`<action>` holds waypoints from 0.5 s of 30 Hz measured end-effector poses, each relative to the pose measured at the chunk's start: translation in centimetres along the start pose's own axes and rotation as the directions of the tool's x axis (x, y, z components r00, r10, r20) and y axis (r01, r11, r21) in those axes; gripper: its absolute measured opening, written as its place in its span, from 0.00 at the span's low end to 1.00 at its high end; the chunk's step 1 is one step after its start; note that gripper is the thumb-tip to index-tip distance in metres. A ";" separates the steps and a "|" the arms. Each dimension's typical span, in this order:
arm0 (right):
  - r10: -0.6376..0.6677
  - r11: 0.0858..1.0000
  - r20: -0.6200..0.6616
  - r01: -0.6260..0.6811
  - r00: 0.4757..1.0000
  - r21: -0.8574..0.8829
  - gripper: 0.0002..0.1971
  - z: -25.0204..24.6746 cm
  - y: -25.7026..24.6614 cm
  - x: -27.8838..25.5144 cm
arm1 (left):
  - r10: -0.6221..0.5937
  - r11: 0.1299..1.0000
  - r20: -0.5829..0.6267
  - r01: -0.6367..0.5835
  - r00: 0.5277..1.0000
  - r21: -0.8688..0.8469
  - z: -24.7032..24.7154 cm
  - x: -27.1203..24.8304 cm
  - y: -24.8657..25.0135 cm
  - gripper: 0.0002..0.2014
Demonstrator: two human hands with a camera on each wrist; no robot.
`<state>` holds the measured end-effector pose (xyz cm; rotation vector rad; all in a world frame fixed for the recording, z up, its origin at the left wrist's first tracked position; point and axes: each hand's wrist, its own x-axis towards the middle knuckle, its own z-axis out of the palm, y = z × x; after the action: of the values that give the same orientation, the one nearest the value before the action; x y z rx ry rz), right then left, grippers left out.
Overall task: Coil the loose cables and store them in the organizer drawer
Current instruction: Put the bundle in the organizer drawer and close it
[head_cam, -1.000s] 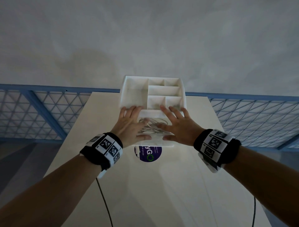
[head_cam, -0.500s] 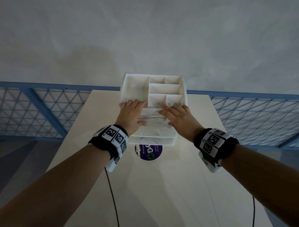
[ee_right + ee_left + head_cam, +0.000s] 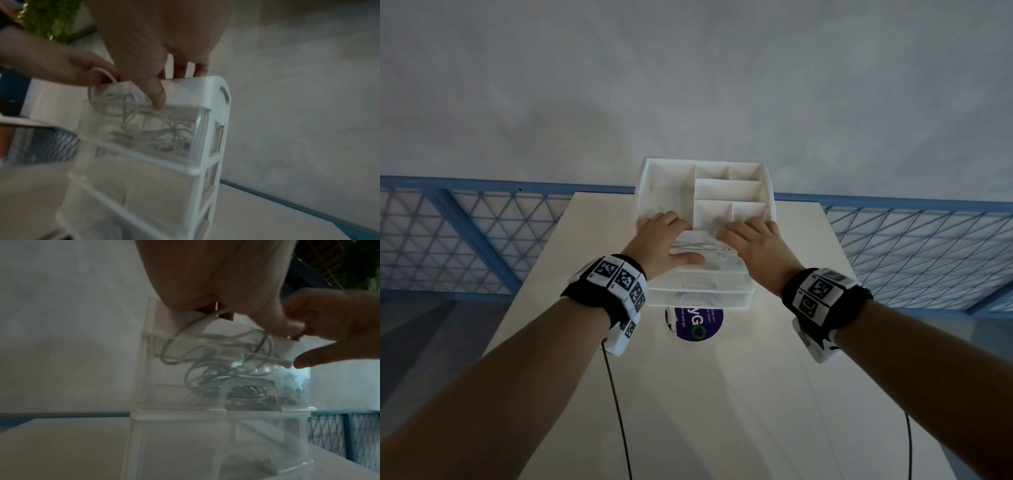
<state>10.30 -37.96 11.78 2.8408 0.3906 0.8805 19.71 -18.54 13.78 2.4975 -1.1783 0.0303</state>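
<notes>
Two hands worked at one white organizer (image 3: 736,192) that stood at the far end of the pale worktop (image 3: 722,394); its clear top drawer (image 3: 164,138) seemed to be out a little, presumably so the cables could be tucked down before closing; the left hand (image 3: 662,241) lay over the drawer's left side, fingers extended, one white loop running up under them; the right hand (image 3: 755,248) rested flat on the right, thumb dipping in, gripping nothing; the cables (image 3: 216,366), thin and whitish, sat inside in a loose tangle.
</notes>
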 end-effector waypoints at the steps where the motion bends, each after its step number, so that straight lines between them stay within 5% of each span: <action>1: 0.016 1.000 -0.028 -0.017 0.999 -0.026 0.30 0.1 -0.1 -0.4 | 0.033 0.998 -0.034 -0.035 0.999 -0.043 -0.1 -0.4 -0.2 0.38; 5: 0.064 0.990 -0.025 -0.067 0.998 -0.124 0.13 0.3 -0.6 -1.7 | 0.133 0.991 -0.285 -0.136 0.949 0.008 0.5 -2.1 -0.9 0.24; 7: 0.108 0.987 0.033 -0.104 0.994 -0.124 0.14 0.3 -1.1 -1.4 | 0.098 0.993 -0.388 -0.115 0.916 -0.020 1.2 -3.0 -1.0 0.15; 11: 0.206 0.978 0.119 -0.208 0.971 0.010 0.17 0.3 -2.2 -0.2 | 0.030 0.969 -0.333 -0.110 0.943 -0.223 2.0 -3.7 0.0 0.14; 15: 0.211 0.977 0.121 -0.210 0.970 -0.022 0.14 0.3 -2.2 -0.3 | 0.082 0.987 -0.286 -0.118 0.955 -0.109 2.2 -2.6 0.4 0.08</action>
<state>9.79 -35.92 10.87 2.9476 0.0695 0.7328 17.37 -17.57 11.45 2.2330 -1.1468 0.3182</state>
